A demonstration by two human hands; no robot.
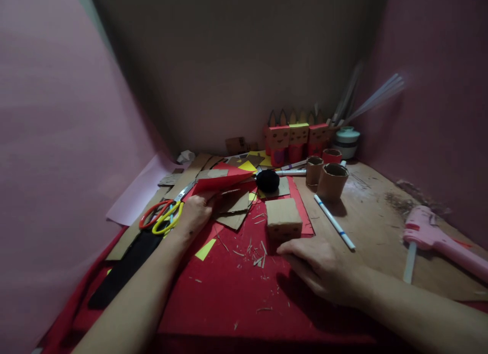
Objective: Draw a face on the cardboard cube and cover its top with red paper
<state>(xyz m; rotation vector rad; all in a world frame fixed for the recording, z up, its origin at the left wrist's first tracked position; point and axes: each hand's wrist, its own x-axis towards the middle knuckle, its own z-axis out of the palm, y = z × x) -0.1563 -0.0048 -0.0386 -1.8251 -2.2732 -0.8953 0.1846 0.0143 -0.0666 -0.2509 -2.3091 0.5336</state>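
My left hand is closed at the lower edge of a raised sheet of red paper, its fingertips partly hidden. Beside it lie scissors with red and yellow handles and torn cardboard pieces. My right hand has its fingers curled together, tips close to the front base of a small cardboard box with marks drawn on its front. Whether those fingers grip something under the box is hidden in shadow. A ball of black yarn sits behind the box.
Cardboard tubes and a blue-white marker lie to the right, with a pink glue gun farther right. Box-headed figures and a pale green jar stand at the back. Shavings litter the red cloth.
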